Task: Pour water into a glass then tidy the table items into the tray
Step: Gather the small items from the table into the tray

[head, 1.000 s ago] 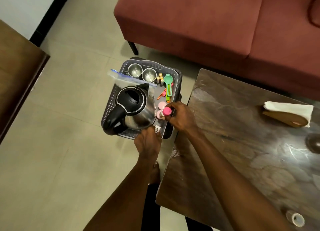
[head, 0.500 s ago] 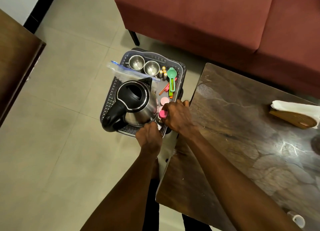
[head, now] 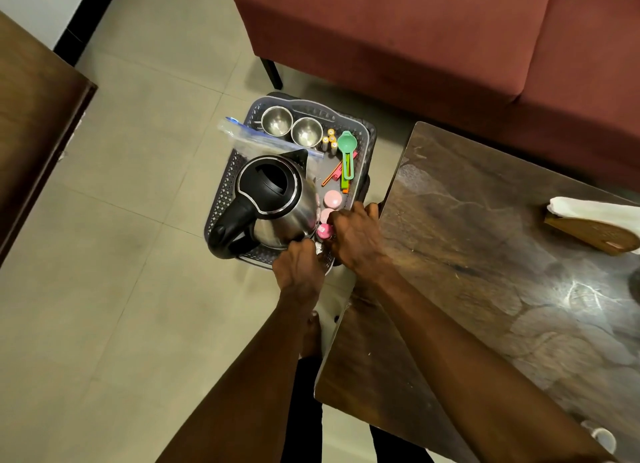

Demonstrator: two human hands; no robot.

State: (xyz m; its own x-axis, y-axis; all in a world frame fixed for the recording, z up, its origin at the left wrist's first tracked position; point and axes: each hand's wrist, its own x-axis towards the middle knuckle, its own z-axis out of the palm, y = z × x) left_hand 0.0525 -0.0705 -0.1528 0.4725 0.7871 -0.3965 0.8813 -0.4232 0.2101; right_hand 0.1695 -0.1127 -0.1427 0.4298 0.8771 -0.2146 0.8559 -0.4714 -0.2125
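Your right hand (head: 353,235) has carried the pink-capped bottle (head: 323,231) down from above the tray (head: 367,140) into its near right corner, beside the kettle (head: 273,202), so this item is almost stowed. Fingers remain curled around it. Your left hand (head: 299,266) grips the tray's near edge, knuckles bent.

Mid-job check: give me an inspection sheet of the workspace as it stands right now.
Surface: dark wooden table, mostly bare.
Job's things: grey tray beside the table holds kettle, two steel cups, batteries, green scoop, pink-capped bottles.
Clutter: napkin holder and a small cup on the table.
Grippers: left hand at the tray's near edge; right hand at a pink cap, grip unclear.
Cables: nothing seen.
Surroundings: red sofa, tiled floor.
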